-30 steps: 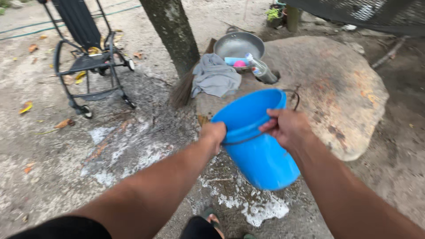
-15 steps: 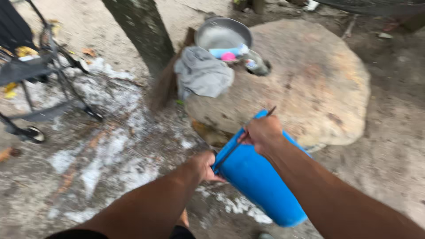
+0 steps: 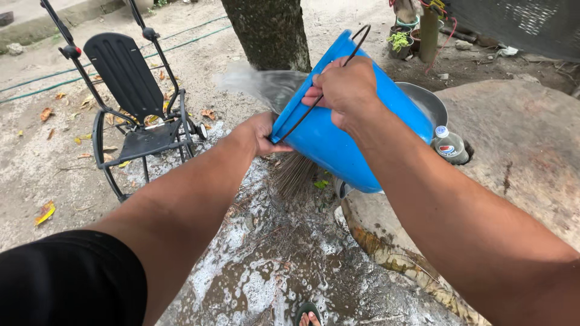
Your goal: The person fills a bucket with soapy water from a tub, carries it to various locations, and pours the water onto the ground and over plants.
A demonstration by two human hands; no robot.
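Water fans out of a blue bucket that both hands hold tipped on its side, mouth toward the upper left. Half a second earlier the bucket hung low with its mouth pointing up and away and no water leaving it; now it is raised higher in the view and tilted further, and a clear sheet of water streams from the rim past a tree trunk. The right hand is clenched over the upper rim, with the thin wire handle running under its fingers. The left hand grips the lower rim, fingers curled around the edge. Under the bucket a broom shows its bristles. To the right a large flat rock carries a metal pan and a plastic bottle. A black folding chair now stands in fuller view at the left. Foamy wet ground spreads below, and a sandalled foot shows at the bottom edge.
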